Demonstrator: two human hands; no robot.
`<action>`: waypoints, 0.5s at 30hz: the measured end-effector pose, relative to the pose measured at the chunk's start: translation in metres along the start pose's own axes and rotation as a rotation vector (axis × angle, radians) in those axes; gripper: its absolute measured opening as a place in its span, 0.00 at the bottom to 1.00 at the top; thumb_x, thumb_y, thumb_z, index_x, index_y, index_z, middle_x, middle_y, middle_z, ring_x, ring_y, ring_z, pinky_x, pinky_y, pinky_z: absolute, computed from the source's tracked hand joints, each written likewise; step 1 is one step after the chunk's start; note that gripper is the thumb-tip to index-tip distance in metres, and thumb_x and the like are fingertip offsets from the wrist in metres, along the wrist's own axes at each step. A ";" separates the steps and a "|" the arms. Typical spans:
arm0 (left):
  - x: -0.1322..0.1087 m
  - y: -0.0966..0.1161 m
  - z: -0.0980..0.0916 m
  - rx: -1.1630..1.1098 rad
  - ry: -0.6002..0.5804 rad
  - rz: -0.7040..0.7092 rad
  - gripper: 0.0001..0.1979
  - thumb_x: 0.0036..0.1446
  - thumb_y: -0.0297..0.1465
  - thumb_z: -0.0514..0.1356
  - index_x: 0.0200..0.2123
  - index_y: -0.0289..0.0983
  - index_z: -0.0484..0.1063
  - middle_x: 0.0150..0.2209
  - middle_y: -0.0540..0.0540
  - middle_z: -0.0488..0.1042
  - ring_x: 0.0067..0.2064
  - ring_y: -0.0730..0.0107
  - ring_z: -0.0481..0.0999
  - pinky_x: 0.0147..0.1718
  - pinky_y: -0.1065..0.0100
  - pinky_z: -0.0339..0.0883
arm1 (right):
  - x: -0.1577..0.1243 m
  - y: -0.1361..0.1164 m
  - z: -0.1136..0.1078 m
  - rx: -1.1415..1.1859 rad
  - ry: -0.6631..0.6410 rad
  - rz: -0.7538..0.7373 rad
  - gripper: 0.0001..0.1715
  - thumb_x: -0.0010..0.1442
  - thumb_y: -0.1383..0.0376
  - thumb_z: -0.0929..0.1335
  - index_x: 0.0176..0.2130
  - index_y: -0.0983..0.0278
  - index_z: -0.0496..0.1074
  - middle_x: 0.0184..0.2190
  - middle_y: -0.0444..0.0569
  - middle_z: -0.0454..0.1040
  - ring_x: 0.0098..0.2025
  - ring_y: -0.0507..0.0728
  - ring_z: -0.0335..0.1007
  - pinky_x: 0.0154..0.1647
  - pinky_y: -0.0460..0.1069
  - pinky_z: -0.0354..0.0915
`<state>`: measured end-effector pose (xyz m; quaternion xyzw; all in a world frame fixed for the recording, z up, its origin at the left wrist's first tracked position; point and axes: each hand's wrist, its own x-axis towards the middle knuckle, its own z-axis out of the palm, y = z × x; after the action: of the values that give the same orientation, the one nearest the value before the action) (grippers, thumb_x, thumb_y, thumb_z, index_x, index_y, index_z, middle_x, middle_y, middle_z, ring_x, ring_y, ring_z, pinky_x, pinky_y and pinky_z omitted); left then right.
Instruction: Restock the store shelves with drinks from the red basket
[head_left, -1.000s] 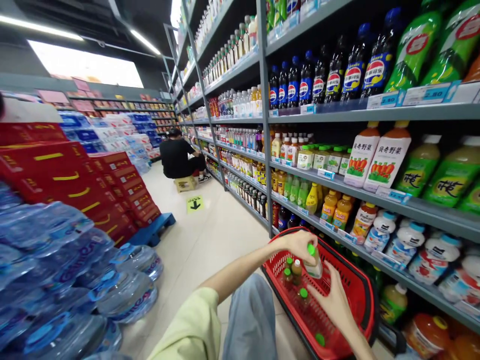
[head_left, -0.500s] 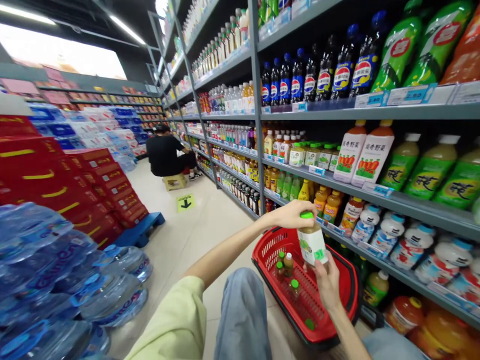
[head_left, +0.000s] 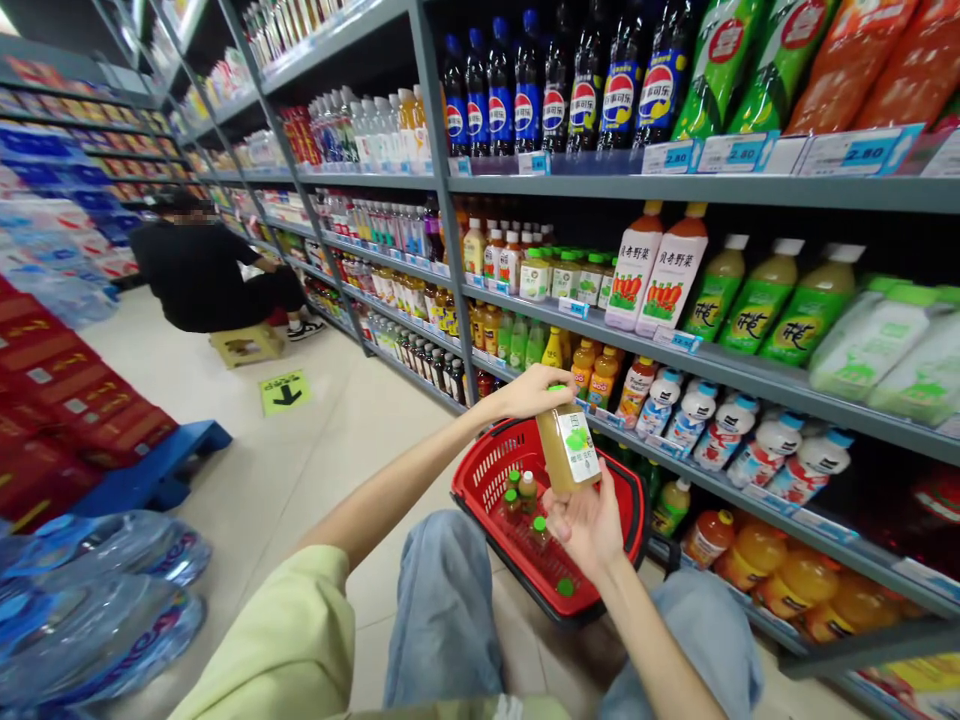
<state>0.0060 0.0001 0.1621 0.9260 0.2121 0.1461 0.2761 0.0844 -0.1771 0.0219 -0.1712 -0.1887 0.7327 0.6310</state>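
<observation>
A small juice bottle (head_left: 568,448) with a green cap and a white-and-green label is held upright between both hands, above a red shopping basket (head_left: 487,470) on the floor. My left hand (head_left: 529,392) grips the bottle's top, fingers curled over the cap. My right hand (head_left: 589,520) cups the bottle's base from below. Several more small bottles (head_left: 521,492) with green caps lie in the basket. My knees in grey trousers flank the basket.
Grey shelves (head_left: 675,190) full of drink bottles run along the right. A person in black (head_left: 202,275) sits on a low stool (head_left: 246,345) further down the aisle. Red cartons on a blue pallet (head_left: 150,470) and big water jugs (head_left: 90,610) stand to the left.
Both hands have lifted the bottle out of the basket and raised it toward the shelves. My view has swung right and down, nearer the shelving.
</observation>
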 end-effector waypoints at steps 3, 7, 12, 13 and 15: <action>0.004 0.004 0.001 -0.009 -0.023 0.025 0.11 0.55 0.34 0.54 0.29 0.35 0.72 0.29 0.51 0.74 0.33 0.70 0.69 0.37 0.69 0.62 | 0.002 -0.007 -0.005 -0.048 -0.016 -0.017 0.36 0.61 0.35 0.64 0.40 0.64 0.74 0.33 0.55 0.80 0.26 0.56 0.71 0.27 0.50 0.63; 0.009 0.023 0.010 -0.009 -0.057 0.133 0.08 0.53 0.31 0.55 0.28 0.36 0.72 0.30 0.50 0.74 0.34 0.69 0.71 0.38 0.69 0.64 | 0.007 -0.033 -0.011 -0.369 0.066 -0.184 0.31 0.52 0.45 0.77 0.47 0.62 0.74 0.38 0.49 0.80 0.35 0.58 0.74 0.36 0.51 0.69; 0.004 0.038 0.033 -0.205 0.155 0.089 0.13 0.61 0.39 0.60 0.44 0.38 0.72 0.44 0.46 0.77 0.41 0.65 0.75 0.41 0.65 0.70 | 0.002 -0.079 -0.010 -0.859 0.114 -0.417 0.32 0.55 0.55 0.78 0.54 0.61 0.68 0.45 0.47 0.78 0.42 0.56 0.74 0.44 0.49 0.70; 0.001 0.036 0.040 -0.305 0.203 0.042 0.18 0.62 0.41 0.61 0.51 0.39 0.70 0.49 0.43 0.76 0.44 0.63 0.76 0.42 0.64 0.72 | 0.000 -0.087 -0.009 -0.904 0.147 -0.464 0.32 0.56 0.55 0.78 0.55 0.61 0.67 0.47 0.48 0.78 0.44 0.56 0.74 0.46 0.50 0.70; -0.008 0.028 0.057 -0.506 0.179 -0.003 0.25 0.62 0.43 0.61 0.58 0.39 0.65 0.56 0.39 0.73 0.50 0.59 0.77 0.46 0.60 0.74 | -0.002 -0.097 -0.007 -0.943 0.233 -0.559 0.33 0.57 0.56 0.77 0.56 0.60 0.65 0.50 0.49 0.77 0.47 0.56 0.75 0.51 0.50 0.69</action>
<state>0.0303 -0.0502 0.1306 0.8106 0.1937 0.2753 0.4791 0.1718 -0.1658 0.0641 -0.4582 -0.4630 0.3503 0.6730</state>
